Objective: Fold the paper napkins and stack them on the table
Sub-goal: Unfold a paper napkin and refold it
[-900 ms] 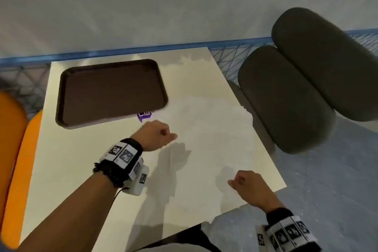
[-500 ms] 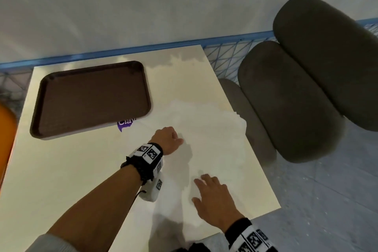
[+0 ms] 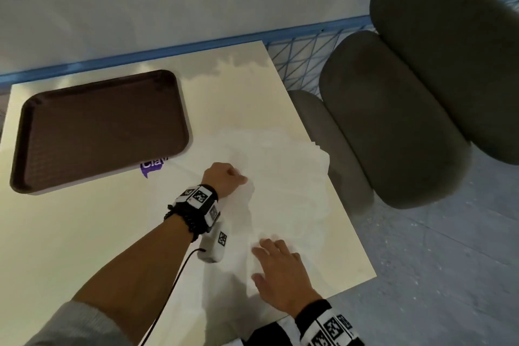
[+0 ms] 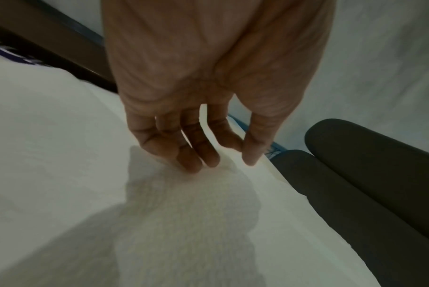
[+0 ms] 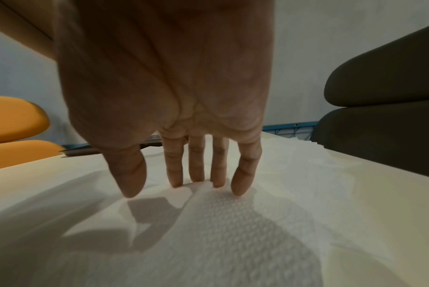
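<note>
Napkin (image 3: 283, 196) flat under right hand (image 3: 283, 275) spread fingers (image 5: 243, 174), left hand (image 3: 224, 180) fingertips (image 4: 194, 163) touching it

**One cut-off word, coded tags on the wrists**

Printed in white on a purple speech-bubble sticker (image 3: 152, 168) on the table (image 3: 84, 233): "Clav", cut off by the rim of the brown tray (image 3: 98, 132) lying over it. Seen in the left wrist view only as a purple blur. Black-and-white square code tags on both wristbands, left (image 3: 200, 196) and right (image 3: 331, 329); patterns only, no letters or numbers. Nothing else legible.
</note>
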`<state>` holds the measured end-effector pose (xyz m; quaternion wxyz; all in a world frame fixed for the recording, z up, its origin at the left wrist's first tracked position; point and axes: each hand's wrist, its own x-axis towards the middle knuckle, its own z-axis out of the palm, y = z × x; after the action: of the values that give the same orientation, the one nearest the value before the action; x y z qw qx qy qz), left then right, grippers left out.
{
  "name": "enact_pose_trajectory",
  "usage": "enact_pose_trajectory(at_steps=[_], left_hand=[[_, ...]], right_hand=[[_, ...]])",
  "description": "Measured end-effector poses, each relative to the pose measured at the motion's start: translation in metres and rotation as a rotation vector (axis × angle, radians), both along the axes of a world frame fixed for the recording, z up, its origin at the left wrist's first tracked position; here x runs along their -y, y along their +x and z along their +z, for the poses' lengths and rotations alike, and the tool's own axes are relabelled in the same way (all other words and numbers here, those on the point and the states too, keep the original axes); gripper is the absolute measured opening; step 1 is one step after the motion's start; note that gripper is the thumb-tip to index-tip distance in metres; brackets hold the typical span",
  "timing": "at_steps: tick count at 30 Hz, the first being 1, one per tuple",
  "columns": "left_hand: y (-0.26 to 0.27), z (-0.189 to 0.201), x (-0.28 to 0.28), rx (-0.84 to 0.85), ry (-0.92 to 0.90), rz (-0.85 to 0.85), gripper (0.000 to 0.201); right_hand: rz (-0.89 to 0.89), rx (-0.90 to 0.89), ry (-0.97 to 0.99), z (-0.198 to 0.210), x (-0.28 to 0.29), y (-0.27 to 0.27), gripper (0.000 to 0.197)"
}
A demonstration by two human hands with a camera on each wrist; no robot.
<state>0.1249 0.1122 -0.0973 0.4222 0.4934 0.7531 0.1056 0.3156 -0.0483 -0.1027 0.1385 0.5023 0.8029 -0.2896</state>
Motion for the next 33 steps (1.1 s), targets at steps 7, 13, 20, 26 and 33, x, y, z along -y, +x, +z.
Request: enact_pose_trajectory(at_steps=[7,13,20,26,33], left_hand=[[-0.013,0.005,0.023,0.45,-0.1,0.199,0.028],[0.014,-0.013,0.033,-0.125,-0.156,-0.036,0.101],[0.012,0.002,0.034,-0.127,0.048,-0.051,0.031],[-0.048,0.063,0.06,0.706,0.14,0.288,0.032],[-0.107,0.141,0.116,1.07,0.228,0.388,0.032]], right_hand=[[-0.154,-0.147,-0.066,-0.003,-0.01,0.006,0.044],[-0.205,-0.162,-0.044,-0.008,-0.014,-0.003,0.038],[-0.412,-0.241,-0.042,-0.008,-0.027,0.02,0.041],[-0.187,-0.064,-0.052,-0.014,-0.027,0.032,0.046],[-0.781,-0.653,0.135,0.076,-0.042,0.01,0.022]])
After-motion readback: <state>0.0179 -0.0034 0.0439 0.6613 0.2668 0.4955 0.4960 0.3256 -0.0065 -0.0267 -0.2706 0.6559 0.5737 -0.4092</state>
